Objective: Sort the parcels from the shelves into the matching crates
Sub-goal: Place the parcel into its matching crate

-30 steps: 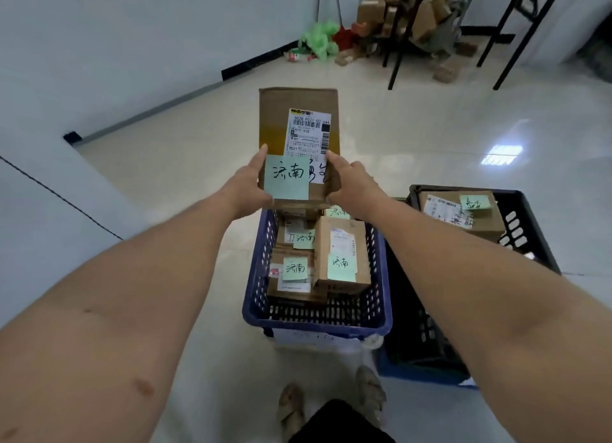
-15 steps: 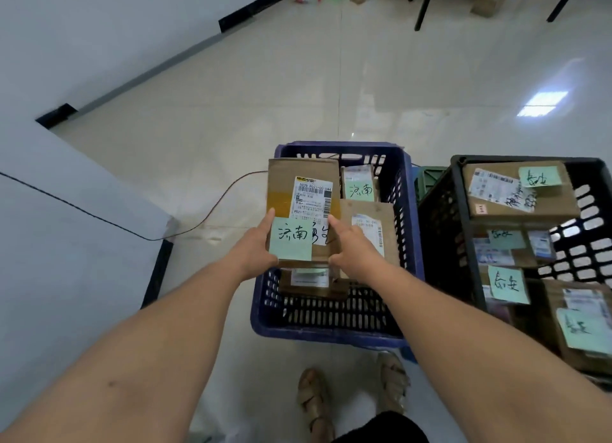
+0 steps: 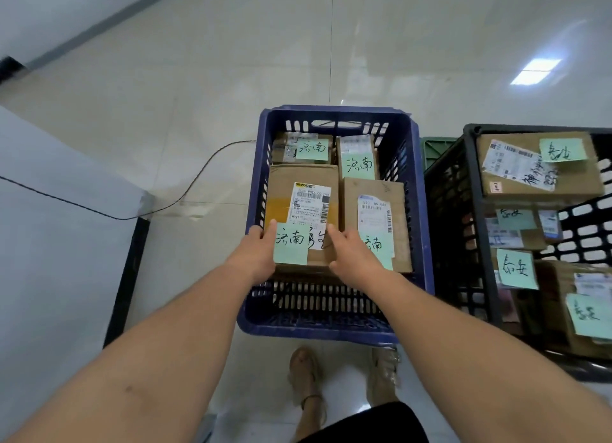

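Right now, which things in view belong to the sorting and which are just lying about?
Job: held parcel, left hand, right hand, blue crate, black crate.
Lying about: black cable on the floor, the person's sandals.

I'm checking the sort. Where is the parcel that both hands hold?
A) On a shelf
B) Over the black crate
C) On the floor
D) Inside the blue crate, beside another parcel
D: the left hand and right hand hold the parcel within the blue crate, left of a neighbouring parcel.
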